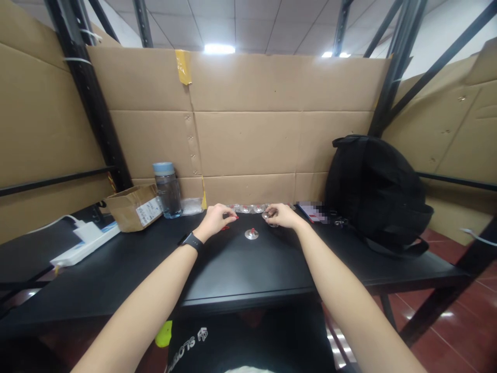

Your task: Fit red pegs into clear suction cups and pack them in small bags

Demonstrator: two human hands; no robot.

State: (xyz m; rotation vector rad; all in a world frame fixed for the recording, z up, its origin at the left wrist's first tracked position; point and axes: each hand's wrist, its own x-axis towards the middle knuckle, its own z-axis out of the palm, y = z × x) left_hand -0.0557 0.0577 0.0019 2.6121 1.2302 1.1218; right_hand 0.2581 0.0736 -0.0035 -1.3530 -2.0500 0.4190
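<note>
My left hand (216, 221), with a dark watch at the wrist, pinches a small red piece (236, 217) between thumb and fingers. More red bits (225, 228) lie on the black table under it. My right hand (283, 215) is closed round a clear suction cup (266, 215), partly covered by the fingers. Between the hands, nearer to me, a clear suction cup with a red tip (251, 234) rests flat on the table. Behind, several similar cups (257, 208) stand in a row along the cardboard wall, some hidden by my hands.
On the left are a water bottle (168, 191), a paper bag (134, 208) and a power strip (85, 246). To the right sit a black backpack (375, 191) and a flat printed item (312, 212). Cardboard (248, 140) walls the back of the black table (248, 274).
</note>
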